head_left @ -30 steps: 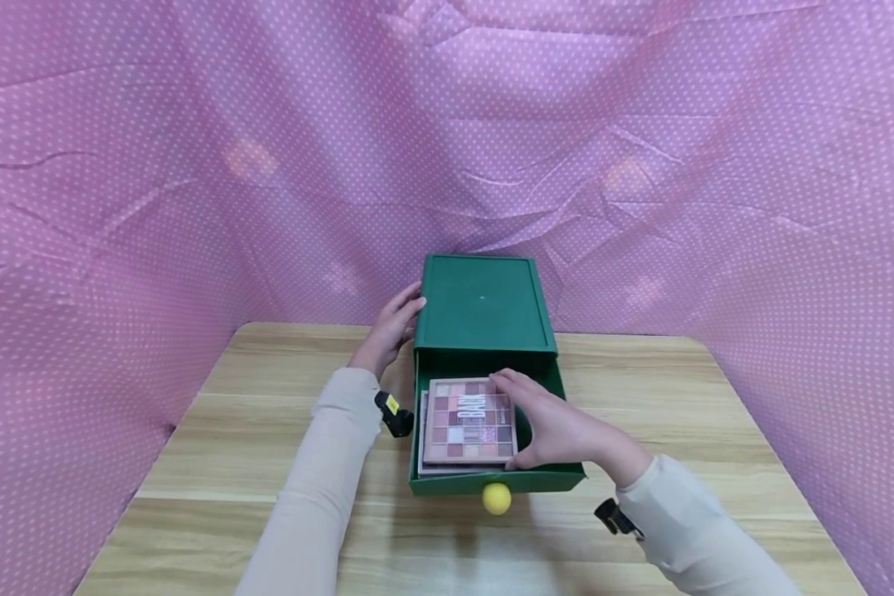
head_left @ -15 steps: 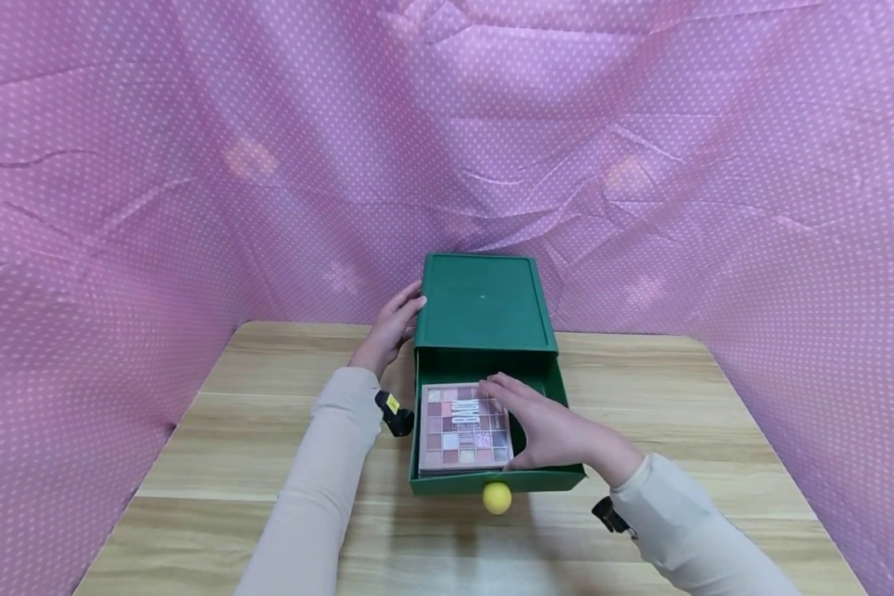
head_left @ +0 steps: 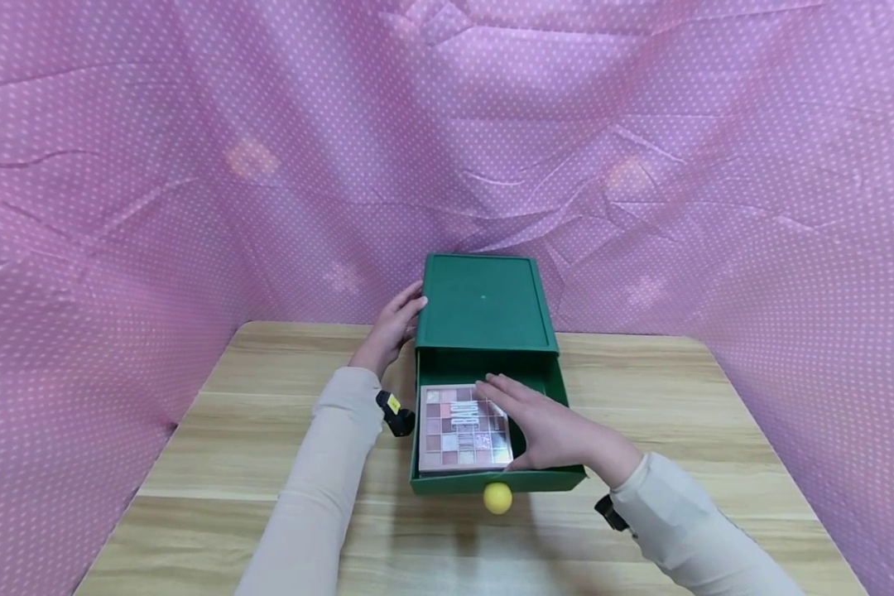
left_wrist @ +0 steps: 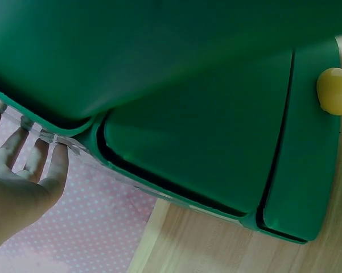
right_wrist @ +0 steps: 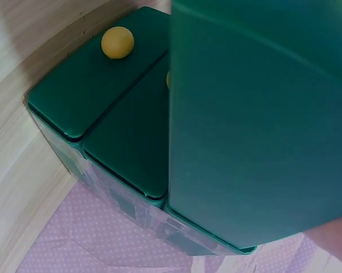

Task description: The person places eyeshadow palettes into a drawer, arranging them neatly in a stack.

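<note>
A green drawer cabinet (head_left: 484,302) stands on the table in the head view, its top drawer (head_left: 547,480) pulled out towards me. Inside the drawer lies a pinkish eyeshadow palette (head_left: 454,434), flat and against the left side. My right hand (head_left: 555,426) spans the palette's right part, fingers at its far edge and thumb at its near edge. My left hand (head_left: 389,329) rests against the cabinet's left side, fingers extended; in the left wrist view those fingers (left_wrist: 58,165) touch the side wall. The drawer front hides the palette from both wrist views.
A yellow ball-shaped knob (head_left: 497,498) sits on the front of the pulled-out drawer. Below are shut drawers (left_wrist: 199,136), another with a yellow knob (right_wrist: 118,42). Pink dotted cloth (head_left: 343,165) hangs behind and beside the wooden table (head_left: 216,463).
With my right hand at its edges, the palette has shifted slightly left and towards me, covering the palette that showed beneath it. My left hand stays in place.
</note>
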